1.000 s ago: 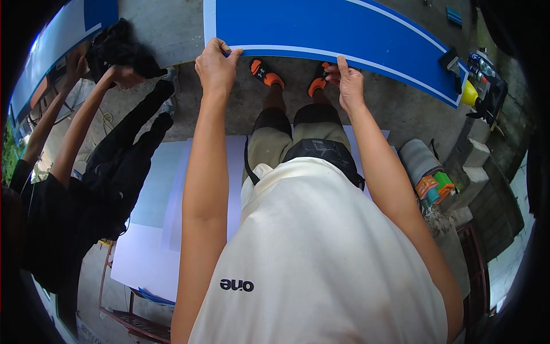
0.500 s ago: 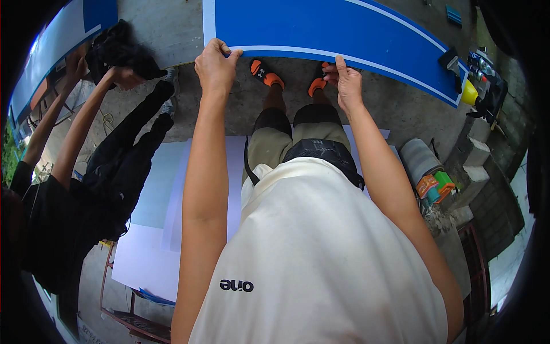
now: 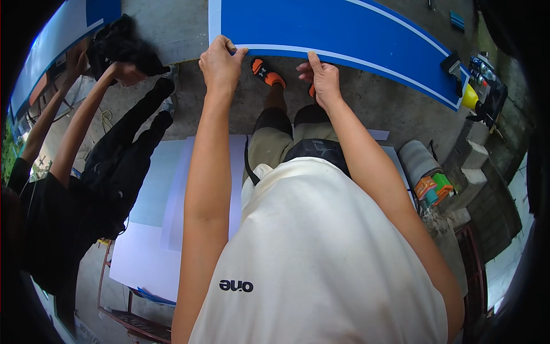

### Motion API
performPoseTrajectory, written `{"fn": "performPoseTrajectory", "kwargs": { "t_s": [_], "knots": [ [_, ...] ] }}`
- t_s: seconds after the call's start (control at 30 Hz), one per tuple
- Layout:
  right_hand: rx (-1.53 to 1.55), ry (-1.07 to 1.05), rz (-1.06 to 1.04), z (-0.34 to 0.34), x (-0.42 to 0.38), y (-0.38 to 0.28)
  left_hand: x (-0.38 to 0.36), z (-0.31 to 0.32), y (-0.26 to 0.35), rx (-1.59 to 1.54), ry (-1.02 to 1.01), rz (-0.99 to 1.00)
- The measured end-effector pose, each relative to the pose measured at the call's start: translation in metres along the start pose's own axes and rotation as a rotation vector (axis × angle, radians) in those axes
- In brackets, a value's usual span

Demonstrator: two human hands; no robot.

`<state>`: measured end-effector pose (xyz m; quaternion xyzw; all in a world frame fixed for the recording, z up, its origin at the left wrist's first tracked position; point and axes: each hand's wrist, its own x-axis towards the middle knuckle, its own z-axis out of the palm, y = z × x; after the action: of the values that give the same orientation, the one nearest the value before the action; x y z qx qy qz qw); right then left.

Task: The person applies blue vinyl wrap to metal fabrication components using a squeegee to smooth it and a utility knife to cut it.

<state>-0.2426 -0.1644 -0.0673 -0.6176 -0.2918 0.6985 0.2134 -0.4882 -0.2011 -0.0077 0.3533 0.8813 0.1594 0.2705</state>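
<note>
A long blue panel (image 3: 344, 28) with a white stripe along its near edge stretches across the top of the view. My left hand (image 3: 219, 63) grips that near edge close to the panel's left corner. My right hand (image 3: 322, 77) is pinched on the same white edge further right, thumb raised. Below my hands I see my own legs and orange sandals (image 3: 264, 71) on the concrete floor.
A person in black (image 3: 86, 172) stands at the left, hands raised with a black cloth (image 3: 117, 43) against another blue-and-white panel (image 3: 63, 40). White sheets (image 3: 154, 229) lie behind me. Rolls and tape (image 3: 427, 172) sit at the right, tools and bottles (image 3: 478, 80) near the panel's right end.
My right hand has slid left along the panel's white edge, closer to my left hand. My left hand stays at the corner.
</note>
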Motion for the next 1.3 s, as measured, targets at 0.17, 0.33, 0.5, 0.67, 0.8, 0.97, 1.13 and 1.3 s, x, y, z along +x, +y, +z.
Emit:
{"fn": "performPoseTrajectory", "kwargs": {
  "t_s": [0.17,0.33,0.5,0.67,0.8,0.97,1.13,1.3],
  "knots": [
    [-0.021,-0.066,0.009,0.026,-0.003,0.001,0.0,0.0,0.001,-0.005,-0.009,-0.005],
    [0.003,-0.091,0.023,0.045,-0.004,0.001,-0.001,-0.001,0.003,-0.021,-0.019,-0.004],
    [0.043,-0.104,-0.005,0.058,-0.003,0.003,-0.001,0.003,-0.001,-0.022,0.005,0.014],
    [0.006,-0.117,-0.002,0.066,-0.002,0.005,0.0,0.005,-0.005,-0.027,0.038,0.048],
    [0.01,-0.139,0.034,0.075,-0.002,0.006,0.0,0.001,-0.001,-0.029,0.0,0.027],
    [0.014,-0.143,0.046,0.076,-0.004,0.004,0.0,0.001,-0.002,-0.054,-0.021,0.037],
    [0.047,-0.065,0.086,0.053,-0.01,-0.002,0.001,0.0,-0.003,-0.052,-0.035,0.042],
    [-0.039,-0.082,0.129,0.07,-0.006,0.002,0.001,-0.002,-0.001,-0.027,-0.046,0.047]
  ]
}}
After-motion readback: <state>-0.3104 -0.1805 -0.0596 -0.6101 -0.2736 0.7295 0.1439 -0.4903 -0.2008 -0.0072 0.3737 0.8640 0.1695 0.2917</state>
